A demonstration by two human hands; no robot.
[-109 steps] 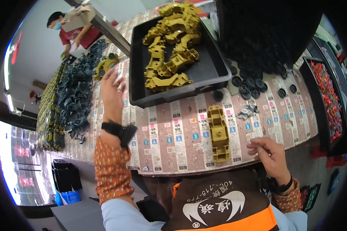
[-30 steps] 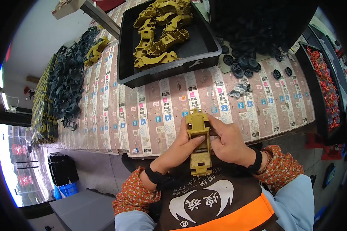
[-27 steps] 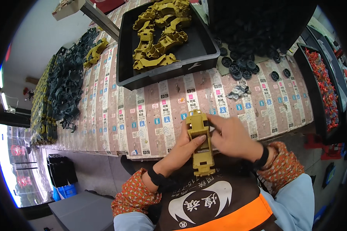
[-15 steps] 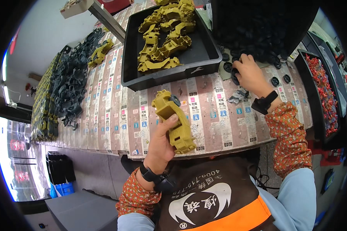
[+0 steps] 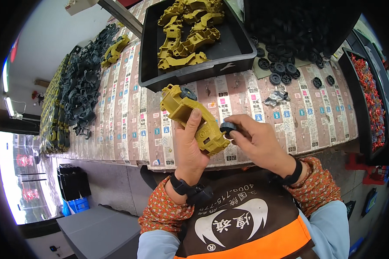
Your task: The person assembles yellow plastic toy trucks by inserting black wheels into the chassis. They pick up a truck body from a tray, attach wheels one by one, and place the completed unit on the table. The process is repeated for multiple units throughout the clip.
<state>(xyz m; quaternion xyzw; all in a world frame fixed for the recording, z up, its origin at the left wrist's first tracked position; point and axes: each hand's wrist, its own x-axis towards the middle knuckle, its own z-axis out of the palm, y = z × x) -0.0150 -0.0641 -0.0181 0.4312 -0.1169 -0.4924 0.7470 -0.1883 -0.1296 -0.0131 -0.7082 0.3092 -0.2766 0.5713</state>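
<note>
Over the table's front edge my left hand (image 5: 189,149) grips a mustard-yellow toy car body (image 5: 197,114), thumb across its side. A dark wheel (image 5: 188,93) sits at the far end of that body. Between the thumb and fingers of my right hand (image 5: 257,142) is a black toy wheel (image 5: 227,127), held close to the body's near right end. Whether the wheel touches the body I cannot tell. Beyond them, a black tray (image 5: 194,71) holds several more yellow car bodies (image 5: 183,60).
Loose black wheels (image 5: 285,69) lie before a dark bin heaped with wheels at the back right. Crumpled foil (image 5: 276,98) is on the patterned tabletop. Dark grey parts (image 5: 77,84) pile up at the left beside a yellow body (image 5: 115,51). A box of red parts (image 5: 367,103) stands at right.
My right hand has come from the loose wheels back to the car body, bringing a wheel. My left hand still holds the body, now turned slightly.
</note>
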